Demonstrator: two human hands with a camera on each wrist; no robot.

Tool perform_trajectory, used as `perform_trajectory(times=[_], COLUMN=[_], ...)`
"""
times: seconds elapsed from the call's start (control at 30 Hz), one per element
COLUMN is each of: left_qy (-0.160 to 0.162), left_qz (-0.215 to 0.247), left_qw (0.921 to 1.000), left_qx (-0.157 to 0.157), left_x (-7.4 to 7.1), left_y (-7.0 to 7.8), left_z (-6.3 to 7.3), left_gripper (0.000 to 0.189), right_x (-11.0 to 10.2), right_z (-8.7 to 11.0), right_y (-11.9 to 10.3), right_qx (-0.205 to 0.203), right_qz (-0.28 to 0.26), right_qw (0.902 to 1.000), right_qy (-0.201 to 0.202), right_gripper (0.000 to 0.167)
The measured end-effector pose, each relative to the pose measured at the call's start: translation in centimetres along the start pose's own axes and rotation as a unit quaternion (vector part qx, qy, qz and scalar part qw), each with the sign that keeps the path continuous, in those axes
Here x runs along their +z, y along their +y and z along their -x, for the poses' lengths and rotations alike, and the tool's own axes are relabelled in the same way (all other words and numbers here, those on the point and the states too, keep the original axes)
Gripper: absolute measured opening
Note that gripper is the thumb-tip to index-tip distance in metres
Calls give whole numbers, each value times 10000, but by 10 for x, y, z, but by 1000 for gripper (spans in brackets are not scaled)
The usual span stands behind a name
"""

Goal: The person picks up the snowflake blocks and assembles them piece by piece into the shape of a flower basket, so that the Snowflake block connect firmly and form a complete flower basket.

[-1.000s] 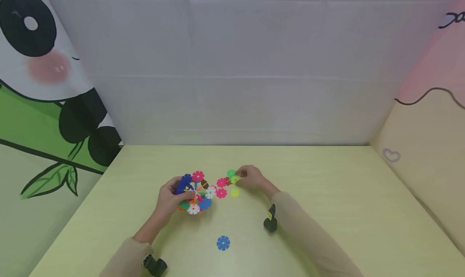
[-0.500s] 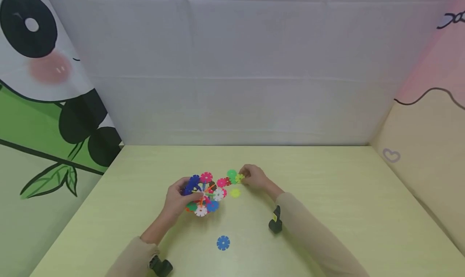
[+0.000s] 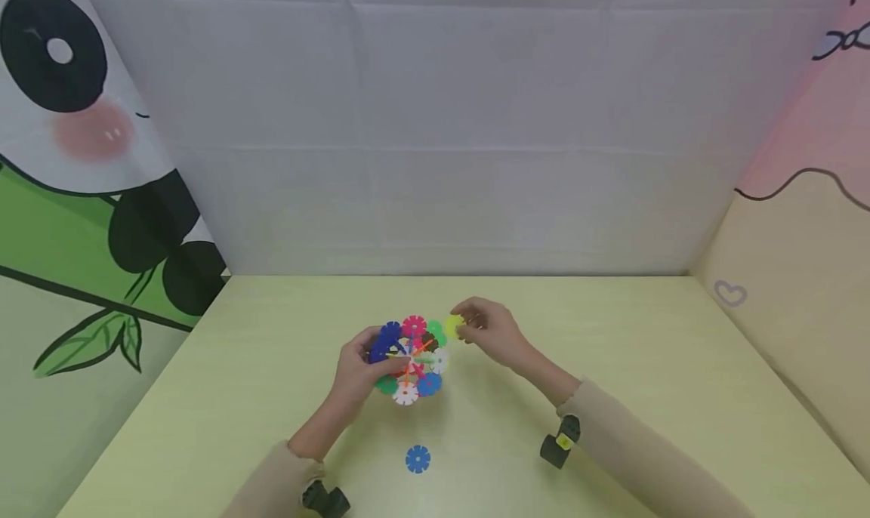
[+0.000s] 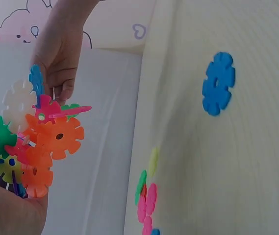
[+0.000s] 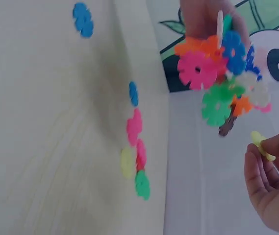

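My left hand (image 3: 359,371) holds a ball-like cluster of interlocking snowflake discs (image 3: 406,392), the thumb lying across its near side. Orange, green, white, pink and blue discs (image 4: 60,136) jut out at many angles. Just right of the cluster, my right hand (image 3: 496,333) pinches a yellow snowflake disc (image 3: 453,325) between thumb and fingertips. In the right wrist view a gap shows between this yellow disc (image 5: 258,139) and the cluster's dark brown disc (image 5: 226,126). Both hands are raised over the table.
A blue disc (image 3: 418,459) lies alone on the pale table (image 3: 612,337), nearer the body. Loose pink (image 5: 135,127), green (image 5: 142,185), pale yellow (image 5: 127,163) and blue discs (image 5: 133,94) lie together beneath the hands, mostly hidden in the head view. A white wall (image 3: 462,140) stands behind.
My left hand has carried the cluster to the right, over the loose discs. My right hand has lifted a yellow disc from among them and turned it beside the cluster.
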State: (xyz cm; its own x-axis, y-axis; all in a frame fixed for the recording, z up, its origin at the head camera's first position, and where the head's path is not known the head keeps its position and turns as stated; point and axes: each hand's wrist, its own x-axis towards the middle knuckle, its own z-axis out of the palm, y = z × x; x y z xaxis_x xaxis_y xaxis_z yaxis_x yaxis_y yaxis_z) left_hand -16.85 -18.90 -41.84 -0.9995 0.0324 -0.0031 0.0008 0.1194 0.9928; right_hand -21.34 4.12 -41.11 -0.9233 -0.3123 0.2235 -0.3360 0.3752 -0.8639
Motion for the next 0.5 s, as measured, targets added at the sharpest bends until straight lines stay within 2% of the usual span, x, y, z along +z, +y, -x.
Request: perform_trajectory(times=[0.1, 0.2, 0.4, 0.5], left_qy=[-73, -71, -182, -247], left_qz=[154, 244, 460, 419], left_qw=[9998, 9996, 9988, 9988], left_qx=[-66, -96, -44, 21], left_x=[6, 12, 21, 24], left_y=[3, 6, 9, 9], left_z=[0, -1, -1, 0], left_gripper=[45, 45, 44, 44], right_x=[-3, -4, -6, -5], right_z=[12, 18, 18, 18], right_y=[-17, -26, -27, -26], right_qx=[44, 71, 72, 162], right_qz=[-329, -384, -322, -385], right_qw=[9994, 9992, 9990, 9985], right_qy=[44, 114, 311, 340], right_gripper=[26, 24, 23, 22])
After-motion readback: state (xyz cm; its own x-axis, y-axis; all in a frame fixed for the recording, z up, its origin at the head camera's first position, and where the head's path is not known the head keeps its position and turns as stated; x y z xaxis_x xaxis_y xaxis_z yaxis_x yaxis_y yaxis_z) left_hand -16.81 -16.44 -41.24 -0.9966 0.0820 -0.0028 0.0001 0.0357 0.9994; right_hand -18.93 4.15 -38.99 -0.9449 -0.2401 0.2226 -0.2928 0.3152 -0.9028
